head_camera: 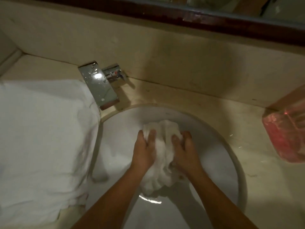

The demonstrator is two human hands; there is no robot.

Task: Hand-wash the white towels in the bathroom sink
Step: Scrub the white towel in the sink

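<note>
Left hand point(145, 151) and right hand point(185, 151) clamp crumpled white cloth towel point(165, 154).
Bunched, lumpy, sodden, mid round white ceramic sink point(214, 142); 1 spread white towel point(41, 138) at beige counter point(181, 96) left edge.

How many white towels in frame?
2. A bunched towel, gripped by the left hand and right hand in the sink; a spread towel on the counter at left, overhanging the sink rim. More may lie under it.

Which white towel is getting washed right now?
The small bunched towel in the sink, gripped by left hand and right hand; the big towel lies untouched alongside.
</note>
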